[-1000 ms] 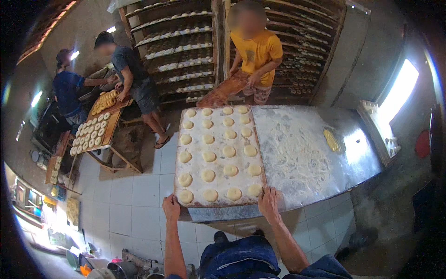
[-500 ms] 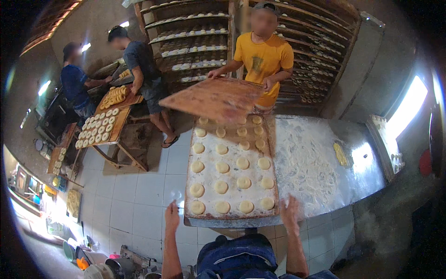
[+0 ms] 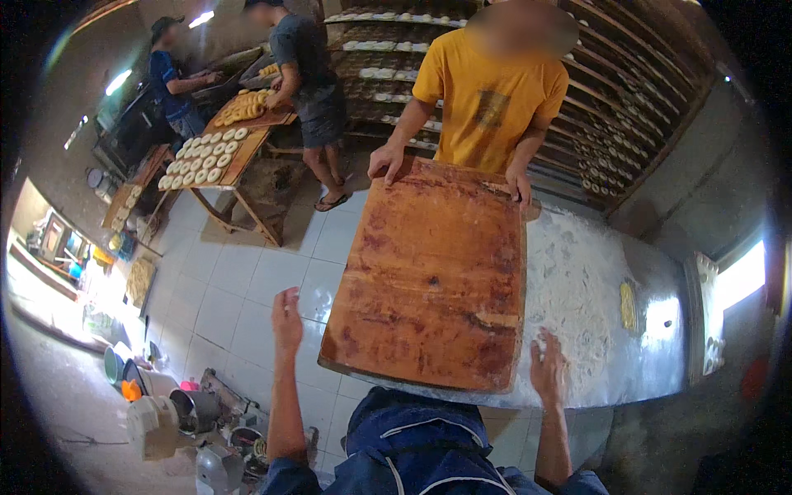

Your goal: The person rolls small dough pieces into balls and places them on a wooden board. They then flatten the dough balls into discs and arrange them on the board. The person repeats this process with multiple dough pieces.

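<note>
A large brown wooden board (image 3: 433, 272), stained dark in patches, lies over the near part of the metal table. A person in a yellow shirt (image 3: 493, 107) grips its far edge with both hands. The tray of dough rounds is hidden beneath the board. My left hand (image 3: 287, 320) is raised left of the board, apart from it, with its fingers stretched and holding nothing. Close by the board's near right corner, my right hand (image 3: 548, 368) is open and empty above the floured metal table (image 3: 590, 289).
A yellow piece of dough (image 3: 628, 306) lies on the table's right side. Behind stand racks (image 3: 388, 45) of dough trays. Two people work at a wooden table (image 3: 235, 165) with dough rings at far left. Pots (image 3: 196, 409) and buckets (image 3: 157, 380) sit on the floor lower left.
The person in yellow has brought the board down and toward me, over the dough rounds. My hands have risen and shifted slightly outward, fingers opening. The head view has moved.
</note>
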### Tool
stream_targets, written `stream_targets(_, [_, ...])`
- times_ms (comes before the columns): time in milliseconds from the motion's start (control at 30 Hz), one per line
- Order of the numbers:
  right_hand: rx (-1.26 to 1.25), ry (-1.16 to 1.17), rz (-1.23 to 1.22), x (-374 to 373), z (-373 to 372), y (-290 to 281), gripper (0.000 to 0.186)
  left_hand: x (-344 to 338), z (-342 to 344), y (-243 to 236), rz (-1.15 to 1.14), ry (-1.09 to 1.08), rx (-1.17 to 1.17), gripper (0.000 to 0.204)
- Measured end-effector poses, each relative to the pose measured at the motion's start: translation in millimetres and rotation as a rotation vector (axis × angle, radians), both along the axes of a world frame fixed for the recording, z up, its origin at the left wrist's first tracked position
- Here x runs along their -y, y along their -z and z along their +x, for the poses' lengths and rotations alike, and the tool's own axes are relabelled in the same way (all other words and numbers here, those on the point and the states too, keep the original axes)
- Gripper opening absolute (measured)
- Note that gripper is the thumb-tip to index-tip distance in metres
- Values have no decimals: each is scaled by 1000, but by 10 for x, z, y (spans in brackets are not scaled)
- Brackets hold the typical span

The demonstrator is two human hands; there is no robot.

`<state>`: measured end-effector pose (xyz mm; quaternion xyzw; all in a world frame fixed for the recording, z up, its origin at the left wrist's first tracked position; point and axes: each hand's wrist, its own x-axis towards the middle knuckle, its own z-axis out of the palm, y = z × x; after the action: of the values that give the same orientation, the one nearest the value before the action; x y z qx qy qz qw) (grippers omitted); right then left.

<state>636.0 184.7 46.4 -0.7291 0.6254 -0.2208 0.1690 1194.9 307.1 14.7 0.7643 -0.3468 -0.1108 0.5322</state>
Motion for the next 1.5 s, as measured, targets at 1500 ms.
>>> stream_targets(1500, [-427, -676, -184, 898, 2499, 599, 82, 1256, -1361, 460, 119, 744, 584, 59])
